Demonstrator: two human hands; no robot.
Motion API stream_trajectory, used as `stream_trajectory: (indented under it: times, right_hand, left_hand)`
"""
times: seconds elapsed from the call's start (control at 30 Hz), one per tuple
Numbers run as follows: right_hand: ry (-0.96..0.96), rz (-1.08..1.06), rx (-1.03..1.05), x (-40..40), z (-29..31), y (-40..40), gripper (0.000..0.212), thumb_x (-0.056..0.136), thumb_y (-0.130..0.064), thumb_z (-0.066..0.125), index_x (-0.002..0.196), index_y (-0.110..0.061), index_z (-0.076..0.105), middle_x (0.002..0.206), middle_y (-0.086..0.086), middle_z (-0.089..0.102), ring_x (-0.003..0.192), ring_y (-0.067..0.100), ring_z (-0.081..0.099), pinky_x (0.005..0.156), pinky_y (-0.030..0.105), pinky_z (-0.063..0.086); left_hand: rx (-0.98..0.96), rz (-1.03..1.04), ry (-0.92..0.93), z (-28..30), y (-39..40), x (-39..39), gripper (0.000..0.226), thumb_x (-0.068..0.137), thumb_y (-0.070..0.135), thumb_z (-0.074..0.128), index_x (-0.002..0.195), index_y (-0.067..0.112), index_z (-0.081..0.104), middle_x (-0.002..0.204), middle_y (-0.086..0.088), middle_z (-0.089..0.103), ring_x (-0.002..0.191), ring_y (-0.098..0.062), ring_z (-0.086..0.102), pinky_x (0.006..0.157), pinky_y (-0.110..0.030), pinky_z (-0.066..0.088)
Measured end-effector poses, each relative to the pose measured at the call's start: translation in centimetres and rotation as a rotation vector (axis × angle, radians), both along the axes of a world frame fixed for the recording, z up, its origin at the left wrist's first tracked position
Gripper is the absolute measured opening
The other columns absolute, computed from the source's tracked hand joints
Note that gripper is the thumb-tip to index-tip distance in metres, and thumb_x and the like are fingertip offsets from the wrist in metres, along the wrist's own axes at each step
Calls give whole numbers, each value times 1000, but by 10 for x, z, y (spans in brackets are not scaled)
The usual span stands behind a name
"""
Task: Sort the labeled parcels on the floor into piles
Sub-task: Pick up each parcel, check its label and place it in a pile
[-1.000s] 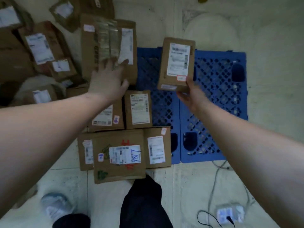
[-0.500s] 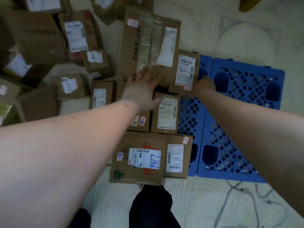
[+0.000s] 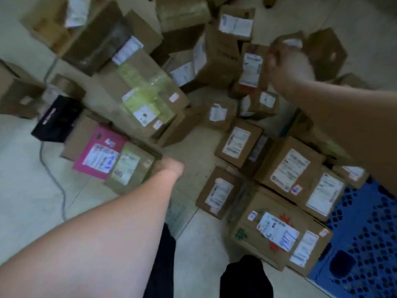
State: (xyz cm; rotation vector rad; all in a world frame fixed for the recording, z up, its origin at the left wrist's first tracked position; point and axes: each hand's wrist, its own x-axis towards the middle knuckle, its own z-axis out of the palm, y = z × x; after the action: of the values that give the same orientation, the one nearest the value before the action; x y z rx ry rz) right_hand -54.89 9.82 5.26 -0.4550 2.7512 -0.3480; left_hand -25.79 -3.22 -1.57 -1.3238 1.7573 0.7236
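At floor left, left hand point(image 3: 171, 168) grip on green-taped parcel point(image 3: 131, 166), long axis up-right; right hand point(image 3: 287, 69) grip unclear.

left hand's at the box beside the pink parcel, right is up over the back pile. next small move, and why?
Probably close the left hand on the brown box beside the pink parcel and lift it. The hand meets the box's near edge, but blur hides any grip. The right hand looks occupied farther back.

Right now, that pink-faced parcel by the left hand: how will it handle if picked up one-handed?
Probably rigid: the pink parcel looks like a flat box with straight edges, so unlikely to flop. Its broad face may need a wide grip from the left hand. Glossy labels could be slightly slippery. Weight cannot be judged.
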Motion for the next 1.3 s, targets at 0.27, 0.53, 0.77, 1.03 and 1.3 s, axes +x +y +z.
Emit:
stream_trajectory:
  times: [0.27, 0.53, 0.77, 1.03, 1.3]
  right_hand:
    - [-233, 581, 173, 213, -104, -225, 70, 98, -54, 38, 157, -23, 16, 161, 12, 19, 144, 40, 22, 114, 53, 28]
    - [-183, 1031, 123, 308, -159, -273, 37, 95, -31, 51, 127, -12, 49, 119, 11, 53, 107, 31, 56, 71, 37, 45]
    - [-711, 271, 284, 345, -233, -261, 57, 88, -29, 63, 137, -13, 39, 126, 13, 53, 102, 27, 56, 72, 31, 48]
    - [-631, 224, 239, 335, -151, -249, 70, 87, -51, 55, 146, -17, 37, 146, 17, 33, 132, 36, 37, 96, 43, 45]
    - [-419, -135, -73, 259, -3, -125, 96, 81, -67, 58, 150, -11, 23, 146, 15, 36, 134, 36, 39, 107, 47, 41]
  left_hand:
    - [12, 492, 95, -38, -133, 125, 56, 93, 40, 56, 136, 5, 52, 139, -16, 55, 123, -32, 55, 90, -26, 41]
    - [59, 775, 134, -81, -188, 167, 49, 92, 29, 52, 136, 8, 50, 135, -16, 56, 120, -34, 56, 101, -38, 48]
    - [227, 1165, 191, -129, -178, 201, 17, 93, 22, 55, 108, 17, 57, 89, -3, 63, 72, -18, 52, 62, -24, 36]
    - [-10, 1347, 272, -73, -175, 226, 40, 73, 41, 60, 103, 16, 67, 108, -9, 69, 95, -25, 65, 71, -35, 47]
    - [102, 980, 756, 49, -150, 123, 41, 65, 42, 71, 98, 53, 49, 101, 18, 65, 88, -9, 66, 63, -32, 50]
